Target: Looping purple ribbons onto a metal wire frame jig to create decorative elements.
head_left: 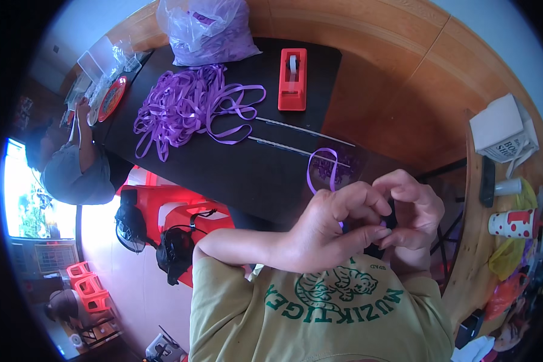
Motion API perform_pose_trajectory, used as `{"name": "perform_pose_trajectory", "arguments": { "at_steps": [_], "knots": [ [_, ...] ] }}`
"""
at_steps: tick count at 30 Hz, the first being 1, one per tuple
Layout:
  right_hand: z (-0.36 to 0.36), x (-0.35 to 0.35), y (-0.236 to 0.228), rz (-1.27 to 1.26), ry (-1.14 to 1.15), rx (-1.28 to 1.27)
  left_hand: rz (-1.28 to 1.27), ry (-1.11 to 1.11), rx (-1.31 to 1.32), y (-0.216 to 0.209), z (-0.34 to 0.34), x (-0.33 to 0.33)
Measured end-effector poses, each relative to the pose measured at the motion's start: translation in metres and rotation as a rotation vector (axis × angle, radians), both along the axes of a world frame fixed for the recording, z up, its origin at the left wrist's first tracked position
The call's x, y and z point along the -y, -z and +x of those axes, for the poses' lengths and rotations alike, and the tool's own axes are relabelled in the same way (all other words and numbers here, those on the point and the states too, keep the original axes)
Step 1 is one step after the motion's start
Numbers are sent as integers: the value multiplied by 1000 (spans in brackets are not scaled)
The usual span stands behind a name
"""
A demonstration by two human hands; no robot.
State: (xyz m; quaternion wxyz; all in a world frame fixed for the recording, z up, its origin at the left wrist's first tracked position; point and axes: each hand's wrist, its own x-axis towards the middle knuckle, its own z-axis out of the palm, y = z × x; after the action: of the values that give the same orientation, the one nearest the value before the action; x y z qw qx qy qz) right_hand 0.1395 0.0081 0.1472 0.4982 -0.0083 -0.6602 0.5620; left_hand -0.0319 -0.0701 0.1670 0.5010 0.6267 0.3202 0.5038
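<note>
In front of my chest, my left hand (344, 226) is bent inward with curled fingers, closed on a narrow purple ribbon. A loop of this ribbon (311, 172) rises behind the hand toward the table edge. Facing it, my right hand (417, 211) has curled fingers, its thumb close to the left thumb. A bit of purple shows between the hands; what the right fingertips pinch is hidden. Two thin pale rods (304, 131) lie roughly parallel on the black table (223, 175), just beyond the loop. A tangled heap of purple ribbon (178, 108) lies farther left.
A red tape dispenser (292, 90) and a clear bag of purple material (211, 36) stand at the back. Another person (81, 172) works at the left end. Red chairs (169, 211) hold black bags. At right, a wooden counter (464, 274) carries a dotted cup (513, 224) and white box (501, 130).
</note>
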Motion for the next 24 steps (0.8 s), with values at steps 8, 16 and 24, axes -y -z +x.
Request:
{"name": "perform_pose_trajectory", "arguments": {
  "at_steps": [8,16,24],
  "knots": [
    [33,-18,24,20,-45,475,-463,-36,166,50,26,-6],
    [36,-38,45,86,-16,670,-643,-60,308,88,29,-21],
    [35,-52,60,166,18,746,-851,16,419,129,18,-13]
  ]
}}
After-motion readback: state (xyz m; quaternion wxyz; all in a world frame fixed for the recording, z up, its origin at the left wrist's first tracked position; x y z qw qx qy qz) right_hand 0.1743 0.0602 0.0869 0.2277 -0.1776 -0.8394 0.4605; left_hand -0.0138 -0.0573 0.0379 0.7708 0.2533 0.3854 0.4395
